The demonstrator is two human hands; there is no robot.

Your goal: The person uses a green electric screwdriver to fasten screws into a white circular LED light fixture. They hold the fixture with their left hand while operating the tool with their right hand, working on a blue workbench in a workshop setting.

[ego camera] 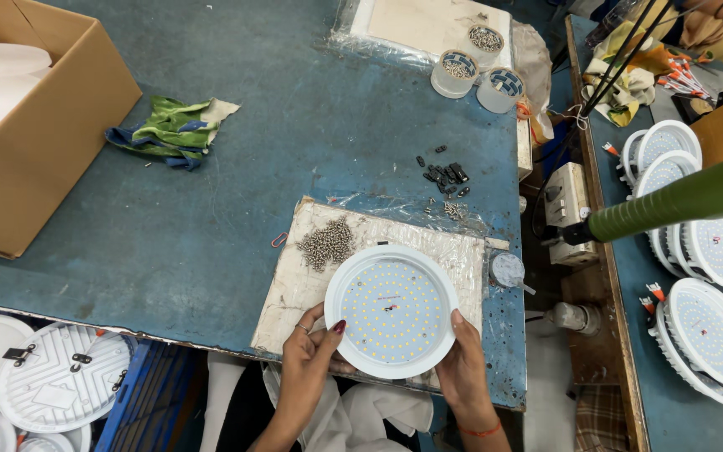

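White round LED lamp [392, 310] is gripped at its rim, left hand [310, 351] at eight o'clock, right hand [463, 362] at four. Screws [326, 243] lie at eleven o'clock; fastening seems next

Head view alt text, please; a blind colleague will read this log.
Both hands, left hand and right hand, hold a round white LED panel light over a worn board on a blue table, beside a screw pile.
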